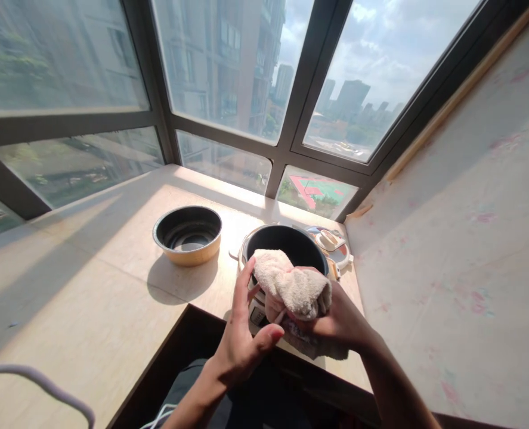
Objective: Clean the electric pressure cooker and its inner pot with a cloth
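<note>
A bunched pale towel (297,289) is in front of me, over the near rim of a rice cooker with a dark, round interior (286,237). My right hand (338,322) is closed around the towel from the right, and loose folds hang below it. My left hand (241,333) is at the towel's left side with its thumb spread away from the fingers. Its fingertips are against or very close to the cloth; I cannot tell which. The towel and my hands hide much of the cooker's front.
A round pan, dark inside and gold outside (192,255), stands left of the cooker on the pale ledge (89,268). The cooker's lid (336,244) is behind it to the right, beside the papered wall (461,250). Windows enclose the far side. A grey cable (45,380) lies at lower left.
</note>
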{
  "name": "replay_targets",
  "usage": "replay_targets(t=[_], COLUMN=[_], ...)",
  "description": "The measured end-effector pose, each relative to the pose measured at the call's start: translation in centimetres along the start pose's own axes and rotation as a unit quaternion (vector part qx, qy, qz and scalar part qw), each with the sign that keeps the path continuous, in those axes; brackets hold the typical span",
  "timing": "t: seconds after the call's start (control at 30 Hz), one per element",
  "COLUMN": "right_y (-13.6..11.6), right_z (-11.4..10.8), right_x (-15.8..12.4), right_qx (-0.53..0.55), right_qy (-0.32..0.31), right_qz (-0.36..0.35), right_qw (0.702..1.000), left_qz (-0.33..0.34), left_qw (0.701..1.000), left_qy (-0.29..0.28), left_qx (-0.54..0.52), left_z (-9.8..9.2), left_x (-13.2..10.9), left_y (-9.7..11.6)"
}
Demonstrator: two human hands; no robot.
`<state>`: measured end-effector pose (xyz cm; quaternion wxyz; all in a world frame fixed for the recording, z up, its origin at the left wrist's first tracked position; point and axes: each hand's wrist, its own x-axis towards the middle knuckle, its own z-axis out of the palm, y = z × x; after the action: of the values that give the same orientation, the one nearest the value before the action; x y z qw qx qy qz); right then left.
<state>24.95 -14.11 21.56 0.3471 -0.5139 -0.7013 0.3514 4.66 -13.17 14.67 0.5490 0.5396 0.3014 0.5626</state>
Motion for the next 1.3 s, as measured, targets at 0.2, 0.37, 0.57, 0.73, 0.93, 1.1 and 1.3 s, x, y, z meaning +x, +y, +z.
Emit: replay_targets(t=[0.2, 0.37, 0.57, 0.73, 0.93, 1.1, 1.3], right_y=[-3.1, -6.0, -5.7, -3.4, 2.2, 8.2, 11.8], right_z=[4.1, 7.2, 8.5, 6.1, -0.8, -6.2, -7.2], right_x=[3.2, 5.8, 9.5, 9.5, 7.1, 5.4, 3.7], right_qx=[-0.223, -0.357, -0.351, -0.337, -0.245, -0.171, -0.228], right_qy=[-0.080, -0.091, -0.131, -0.124, 0.002, 0.141, 0.247], right_qz=[-0.129, -0.189, -0.188, -0.180, -0.127, 0.093, 0.097], right_qw=[0.963, 0.910, 0.908, 0.916, 0.961, 0.971, 0.937], left_qz=[-0.076, -0.058, 0.009, 0.089, 0.092, 0.056, -0.011], left_qw=[0.992, 0.986, 0.950, 0.935, 0.923, 0.878, 0.863], left_qy=[0.047, 0.102, 0.294, 0.341, 0.222, 0.102, 0.085], left_qx=[-0.089, -0.115, -0.102, 0.029, 0.300, 0.465, 0.499], left_z=[-2.1, -5.5, -5.0, -7.0, -8.4, -5.8, -5.9], left_x=[-0.1, 0.3, 3.9, 8.0, 13.5, 17.3, 18.4], left_y=[-0.8, -1.7, 0.4, 0.2, -1.2, -2.4, -2.5])
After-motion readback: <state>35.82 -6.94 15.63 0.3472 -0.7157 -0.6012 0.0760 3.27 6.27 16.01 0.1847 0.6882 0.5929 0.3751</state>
